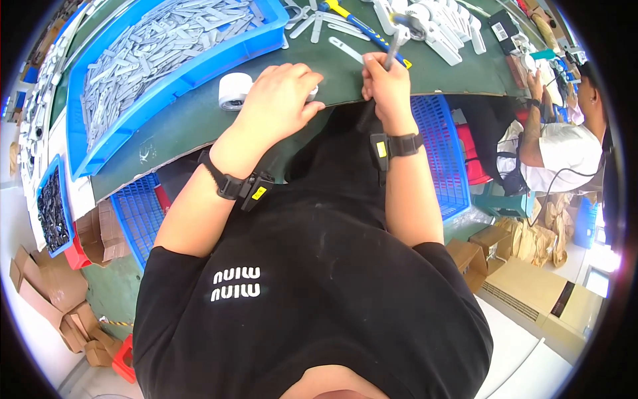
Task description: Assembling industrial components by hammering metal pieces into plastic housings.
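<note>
My left hand (279, 100) is over the front edge of the green table, its fingers curled and the thumb held out. A small white part (313, 93) shows between the fingers and thumb, mostly hidden by the hand. Close beside that hand stands a white roll (235, 91). In my closed right hand (388, 86) is a dark grey rod-shaped tool (397, 45), held upright; its upper end is blurred and its lower end fades against the black clothing. Just beyond the right hand lies a hammer (359, 25) with a blue and yellow handle.
A blue bin (186, 83) of flat grey pieces fills the table's left side. White moulded parts (438, 33) lie at the back right, near a black box (503, 30). Blue crates (442, 156) sit under the table edge. At the right, a person (565, 146) in a white shirt is working.
</note>
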